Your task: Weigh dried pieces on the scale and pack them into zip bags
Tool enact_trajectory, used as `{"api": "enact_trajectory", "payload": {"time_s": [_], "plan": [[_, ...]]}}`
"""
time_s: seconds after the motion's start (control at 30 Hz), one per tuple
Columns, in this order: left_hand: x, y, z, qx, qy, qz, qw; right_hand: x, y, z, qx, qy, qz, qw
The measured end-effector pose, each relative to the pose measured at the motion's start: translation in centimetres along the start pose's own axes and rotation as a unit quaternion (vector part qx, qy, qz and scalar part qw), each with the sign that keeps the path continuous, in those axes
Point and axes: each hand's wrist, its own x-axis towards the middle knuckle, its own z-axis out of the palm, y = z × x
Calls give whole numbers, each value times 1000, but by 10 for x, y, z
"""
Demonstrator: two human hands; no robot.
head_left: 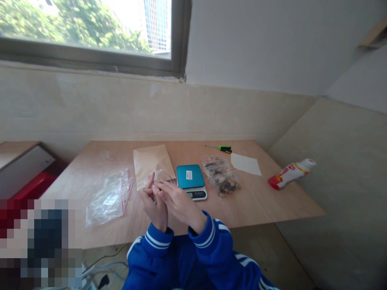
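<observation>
My left hand (pixel 155 207) and my right hand (pixel 183 203) meet over the near middle of the table. A small clear zip bag (pixel 162 175) shows just beyond the fingers, and both hands pinch at it; its contents are mostly hidden. The left fingers are curled, one pointing up, while the right fingers lie across them with the thumb pressed in. Just right of the hands sits a digital scale (pixel 190 176) with a blue-green top and a white label. Behind them lies a flat brown paper envelope (pixel 152 161).
Empty clear zip bags (pixel 107 199) lie on the left. Several filled zip bags (pixel 222 173) with brownish dried pieces rest right of the scale. Farther right are white paper (pixel 246 164) and a tilted red-and-white bottle (pixel 290 174). Screwdrivers (pixel 223 148) lie at the back.
</observation>
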Motion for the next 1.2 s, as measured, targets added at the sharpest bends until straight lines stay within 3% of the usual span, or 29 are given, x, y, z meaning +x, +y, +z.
{"api": "enact_trajectory", "payload": {"time_s": [0.17, 0.23, 0.37, 0.4, 0.53, 0.67, 0.83, 0.93, 1.0, 1.1, 1.2], "plan": [[3, 3, -6, 37, 14, 64, 997, 1, -6, 5, 100, -27, 6, 995], [5, 4, -8, 32, 42, 68, 996, -1, -5, 5, 161, -10, 2, 987], [13, 4, -10, -21, 112, 35, 993, -12, 7, 9, 125, 124, 35, 984], [15, 3, -9, -34, 126, 23, 991, -17, 12, 11, 107, 132, 52, 984], [15, 2, -6, -111, 147, -49, 982, -29, 24, 22, 128, 64, 101, 984], [0, 9, -5, -155, 92, -68, 981, -29, 20, 29, 167, 105, 69, 978], [-20, 18, -9, -139, -76, -41, 987, -28, 14, 17, 142, 186, 44, 971], [-15, 15, -13, -131, -61, 3, 990, -33, 15, 1, 154, 244, 48, 956], [-4, 11, -16, -122, -33, -14, 992, -38, 17, -9, 157, 277, 49, 947], [13, 6, -23, -123, -87, -87, 985, -45, 21, -19, 148, 291, 57, 944], [21, 5, -28, -129, -130, -116, 976, -49, 24, -22, 144, 276, 67, 948]]}}
